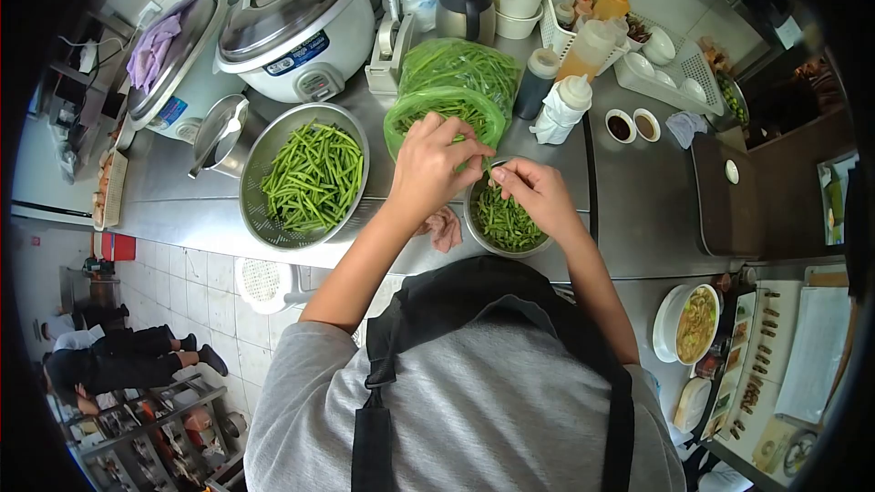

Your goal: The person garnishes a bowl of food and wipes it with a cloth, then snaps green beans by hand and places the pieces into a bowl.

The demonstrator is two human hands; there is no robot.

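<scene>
I hold both of my bare hands over the brushed stainless-steel surface (392, 219). My left grip (439, 164) is closed, thumb and fingertips pinched together on a slim green bean (487, 164), in front of the open mouth of the translucent green plastic bag (465, 68), which is full of long beans. My right grip (540, 198) is pinched together too, at the near end of that bean; a small dark sliver shows at its fingertips, too small for me to name. The bean is between my two grips, above the far rim of the round silver metal bowl (512, 249), which holds short-cut green pieces (507, 222). To the left of that bowl lies a crumpled pinkish-brown cloth (444, 230), and farther left stands the wide, perforated silver metal colander (258, 207), with whole long green beans (313, 173) heaped inside. Just beyond my right grip stands a white-wrapped squeeze bottle (563, 109).
</scene>
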